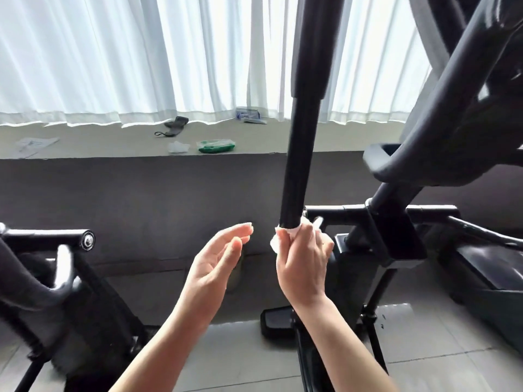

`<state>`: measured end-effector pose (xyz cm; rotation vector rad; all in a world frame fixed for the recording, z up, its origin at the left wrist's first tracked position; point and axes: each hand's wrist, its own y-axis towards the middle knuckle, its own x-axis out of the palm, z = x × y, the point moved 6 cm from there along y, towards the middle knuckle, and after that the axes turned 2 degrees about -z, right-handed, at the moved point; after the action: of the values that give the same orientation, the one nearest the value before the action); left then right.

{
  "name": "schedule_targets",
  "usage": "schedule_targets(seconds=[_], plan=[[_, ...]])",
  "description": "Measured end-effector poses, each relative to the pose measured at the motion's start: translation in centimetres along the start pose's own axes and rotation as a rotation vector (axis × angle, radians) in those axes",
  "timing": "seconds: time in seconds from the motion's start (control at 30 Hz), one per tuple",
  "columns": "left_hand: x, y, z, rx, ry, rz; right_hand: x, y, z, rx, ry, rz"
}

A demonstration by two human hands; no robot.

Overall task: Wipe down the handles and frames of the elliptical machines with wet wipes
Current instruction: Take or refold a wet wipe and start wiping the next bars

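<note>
Our left hand [218, 258] hangs free, fingers straight and relaxed, palm turned right, just beside the black handle bar [297, 171]. Our right hand [302, 261] wraps that upright bar low down, fingers curled, white wet wipe [276, 241] pressed against it.

Strong daylight through the white curtains [127, 58], which are blown out near the top with fold detail mostly lost. Backlit scene: the black handle pole [300, 142] and elliptical frame [452, 89] read as near-silhouettes, surface detail crushed. Wall under the windowsill [85, 142] sits in shade. Soft glare on the floor tiles [424, 349]. Wide-angle bending at the edges. Slight motion blur on the left hand [215, 267]; small sill items are soft, possibly compression.
</note>
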<state>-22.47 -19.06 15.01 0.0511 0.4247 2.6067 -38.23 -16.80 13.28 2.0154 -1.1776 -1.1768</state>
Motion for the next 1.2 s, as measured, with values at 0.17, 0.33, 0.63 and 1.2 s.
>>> schedule_targets(seconds=[0.17, 0.33, 0.63, 1.2], plan=[[0.1, 1.0, -1.7, -0.059, -0.074, 0.01, -3.9, 8.8, -5.0, 0.107, 0.132, 0.09], [1.4, 2.9, -2.9, -0.109, -0.166, -0.052, -4.7, 12.7, -6.6, 0.144, 0.1, 0.062], [0.8, 4.1, -4.3, -0.145, -0.29, -0.039, -2.0, 5.4, -4.1, 0.098, -0.103, 0.135], [1.0, 4.8, -2.7, -0.049, -0.28, -0.095, -5.7, 13.5, -8.9, 0.056, -0.027, 0.325]])
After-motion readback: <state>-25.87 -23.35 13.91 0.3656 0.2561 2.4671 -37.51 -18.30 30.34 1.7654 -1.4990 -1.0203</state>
